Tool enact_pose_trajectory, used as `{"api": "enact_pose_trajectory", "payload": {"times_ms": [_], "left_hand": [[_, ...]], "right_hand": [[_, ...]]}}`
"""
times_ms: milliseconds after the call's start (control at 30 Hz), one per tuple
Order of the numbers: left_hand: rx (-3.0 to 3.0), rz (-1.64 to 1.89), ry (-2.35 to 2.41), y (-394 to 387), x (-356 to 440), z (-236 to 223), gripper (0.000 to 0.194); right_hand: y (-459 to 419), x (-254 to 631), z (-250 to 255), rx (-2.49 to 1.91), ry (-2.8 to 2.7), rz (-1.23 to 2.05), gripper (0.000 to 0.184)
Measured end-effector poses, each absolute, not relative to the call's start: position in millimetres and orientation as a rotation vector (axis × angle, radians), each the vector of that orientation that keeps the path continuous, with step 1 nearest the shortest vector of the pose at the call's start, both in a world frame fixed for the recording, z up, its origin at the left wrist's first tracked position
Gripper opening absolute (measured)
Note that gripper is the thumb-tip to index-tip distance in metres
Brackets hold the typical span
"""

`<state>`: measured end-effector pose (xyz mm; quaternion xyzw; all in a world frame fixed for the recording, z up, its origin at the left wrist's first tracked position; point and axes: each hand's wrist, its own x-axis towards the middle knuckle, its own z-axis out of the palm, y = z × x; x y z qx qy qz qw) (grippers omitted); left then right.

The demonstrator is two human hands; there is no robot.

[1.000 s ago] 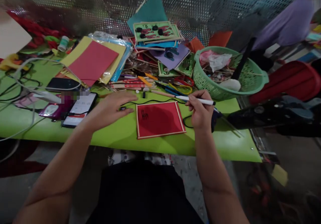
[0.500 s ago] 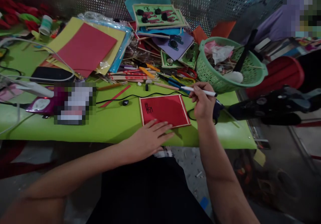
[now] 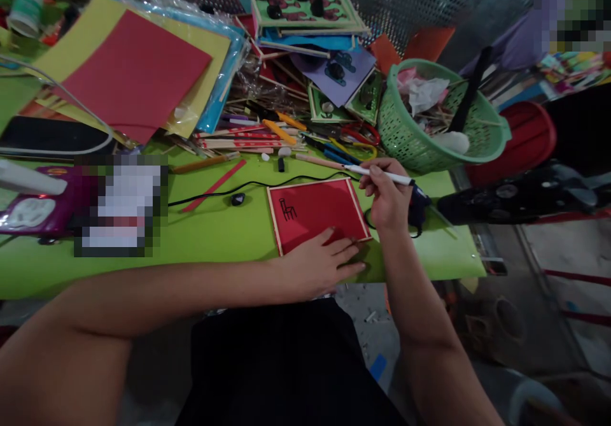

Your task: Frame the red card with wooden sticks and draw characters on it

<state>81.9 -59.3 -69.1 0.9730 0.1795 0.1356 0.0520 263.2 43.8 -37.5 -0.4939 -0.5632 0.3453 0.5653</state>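
Red card [image 3: 317,213] with a thin wood edge is laid flat on the green table [image 3: 219,235]. One small black drawing is done at its top left corner; the rest is bare. It is pressed down by the left hand [image 3: 324,263], held flat and open. A white pen [image 3: 379,173] is pinched in the right hand [image 3: 389,200], just beside the card. A black cord [image 3: 248,187], a green basket [image 3: 429,127] and piled papers [image 3: 143,76] are crowded close behind.

Red framed card [image 3: 317,213] flat on table; white pen [image 3: 382,174] held level.

You are finding bare counter [image 3: 214,235] lying left of the red card [image 3: 317,213]; the paper pile [image 3: 267,114] and basket [image 3: 442,120] are crowding behind.
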Motion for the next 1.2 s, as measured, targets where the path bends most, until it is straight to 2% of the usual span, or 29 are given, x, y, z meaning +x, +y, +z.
{"api": "enact_pose_trajectory", "payload": {"times_ms": [300, 667, 900, 1200], "left_hand": [[2.977, 0.511, 0.619, -64.0, 80.1, -72.8, 0.06], [3.0, 0.618, 0.622, -65.4, 88.5, -78.4, 0.043], [3.017, 0.792, 0.579, -71.1, 83.1, -72.4, 0.028], [2.979, 0.824, 0.533, -70.5, 82.1, -69.9, 0.023]], "right_hand": [[34.0, 253.0, -36.8, -1.16, -1.33, 0.881, 0.018], [15.2, 199.5, -34.5, -1.123, -1.49, 1.347, 0.02], [17.3, 202.0, -48.5, -1.208, -1.587, 1.308, 0.022], [11.6, 198.3, -47.4, -1.177, -1.647, 1.305, 0.02]]}}
